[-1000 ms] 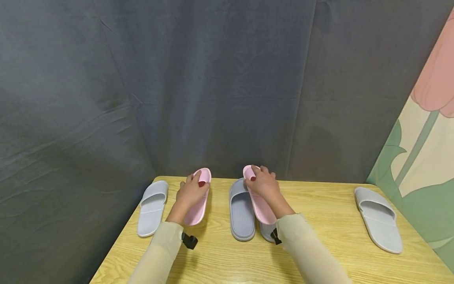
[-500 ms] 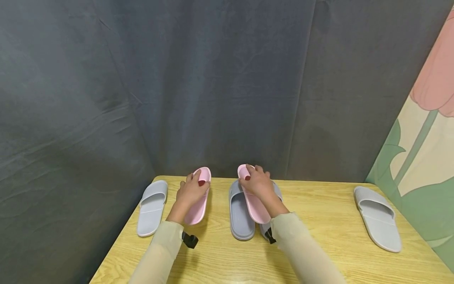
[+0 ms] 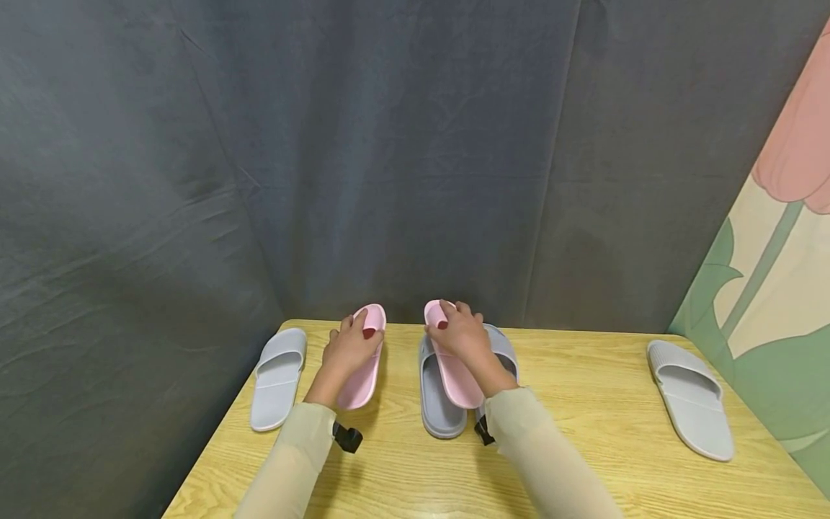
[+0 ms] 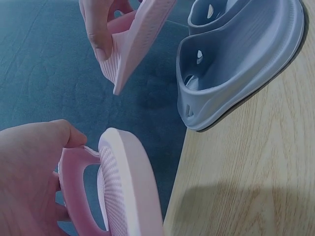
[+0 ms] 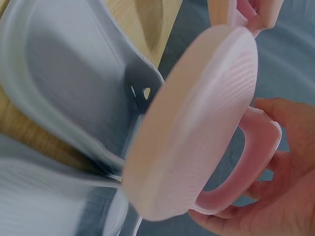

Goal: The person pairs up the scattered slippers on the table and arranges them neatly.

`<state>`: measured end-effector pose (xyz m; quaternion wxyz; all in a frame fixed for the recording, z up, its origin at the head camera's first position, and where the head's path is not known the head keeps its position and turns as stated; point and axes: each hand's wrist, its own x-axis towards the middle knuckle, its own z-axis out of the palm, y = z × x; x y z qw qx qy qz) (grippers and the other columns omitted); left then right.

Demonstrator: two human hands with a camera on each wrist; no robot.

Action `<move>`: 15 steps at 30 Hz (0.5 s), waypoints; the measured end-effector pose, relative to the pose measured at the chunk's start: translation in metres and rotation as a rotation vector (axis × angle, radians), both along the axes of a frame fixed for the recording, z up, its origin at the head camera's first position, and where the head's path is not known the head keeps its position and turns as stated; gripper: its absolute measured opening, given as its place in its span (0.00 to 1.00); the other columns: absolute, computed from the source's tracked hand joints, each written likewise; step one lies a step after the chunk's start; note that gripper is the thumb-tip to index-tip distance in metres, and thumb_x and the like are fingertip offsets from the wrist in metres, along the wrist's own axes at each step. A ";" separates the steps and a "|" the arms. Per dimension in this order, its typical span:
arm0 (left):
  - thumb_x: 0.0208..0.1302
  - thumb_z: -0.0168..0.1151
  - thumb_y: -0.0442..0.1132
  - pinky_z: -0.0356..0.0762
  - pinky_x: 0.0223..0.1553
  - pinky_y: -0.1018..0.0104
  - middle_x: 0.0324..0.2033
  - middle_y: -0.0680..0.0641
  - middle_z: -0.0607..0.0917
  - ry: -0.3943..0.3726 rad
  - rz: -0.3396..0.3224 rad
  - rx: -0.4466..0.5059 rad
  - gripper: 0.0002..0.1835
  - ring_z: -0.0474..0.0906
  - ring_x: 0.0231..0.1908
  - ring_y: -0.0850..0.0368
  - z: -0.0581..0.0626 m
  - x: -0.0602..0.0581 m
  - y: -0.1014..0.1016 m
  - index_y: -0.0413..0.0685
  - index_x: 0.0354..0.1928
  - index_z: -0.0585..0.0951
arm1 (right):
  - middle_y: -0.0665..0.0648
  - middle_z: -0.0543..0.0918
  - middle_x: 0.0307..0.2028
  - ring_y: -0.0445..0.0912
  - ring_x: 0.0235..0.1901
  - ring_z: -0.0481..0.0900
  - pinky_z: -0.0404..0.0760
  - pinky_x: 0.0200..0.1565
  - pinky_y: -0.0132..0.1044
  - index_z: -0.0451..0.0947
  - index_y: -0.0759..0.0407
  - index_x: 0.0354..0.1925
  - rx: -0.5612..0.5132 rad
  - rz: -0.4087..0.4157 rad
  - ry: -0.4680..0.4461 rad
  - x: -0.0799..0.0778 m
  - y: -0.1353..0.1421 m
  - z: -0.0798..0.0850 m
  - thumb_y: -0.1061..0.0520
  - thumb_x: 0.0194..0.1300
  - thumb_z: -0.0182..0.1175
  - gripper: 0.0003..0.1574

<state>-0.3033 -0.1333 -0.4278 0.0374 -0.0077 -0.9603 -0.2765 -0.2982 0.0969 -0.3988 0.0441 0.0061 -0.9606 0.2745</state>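
Note:
My left hand [image 3: 348, 355] grips a pink slide slipper [image 3: 359, 389] by its strap, thumb and fingers pinching the band in the left wrist view. A second pink slipper [image 3: 462, 386] hangs from my right hand [image 3: 467, 340], which pinches its strap the same way [image 5: 241, 172]. Both pink slippers are raised and tilted, toe ends towards the curtain. Behind the right one, in the head view, stand two blue-grey slippers: the left one [image 3: 436, 411] is partly covered by it, the right one [image 3: 502, 340] by my hand and forearm.
A light grey slipper [image 3: 277, 389] lies at the table's left edge, and another [image 3: 697, 411] lies at the right. The wooden table [image 3: 402, 476] ends at a dark curtain [image 3: 402, 180] behind. A tulip-patterned panel [image 3: 772, 303] borders the right side.
My right hand has moved left with its pink slipper, bringing it over the left blue-grey slipper and uncovering more of the right one. My left hand has stayed nearly still with its pink slipper.

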 end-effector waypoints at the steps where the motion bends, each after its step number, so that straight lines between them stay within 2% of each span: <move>1: 0.68 0.50 0.61 0.66 0.59 0.30 0.76 0.34 0.59 -0.001 0.000 0.000 0.41 0.61 0.67 0.27 0.000 0.000 0.000 0.57 0.80 0.57 | 0.65 0.61 0.75 0.68 0.65 0.65 0.71 0.59 0.65 0.61 0.49 0.77 0.002 0.001 0.001 0.000 -0.001 0.000 0.37 0.66 0.63 0.48; 15: 0.69 0.50 0.62 0.66 0.60 0.29 0.75 0.34 0.59 0.008 -0.002 0.000 0.41 0.61 0.68 0.26 0.000 -0.001 -0.001 0.56 0.80 0.57 | 0.65 0.64 0.73 0.69 0.65 0.65 0.72 0.59 0.64 0.63 0.48 0.76 -0.003 0.023 0.031 0.000 -0.021 0.000 0.36 0.65 0.64 0.47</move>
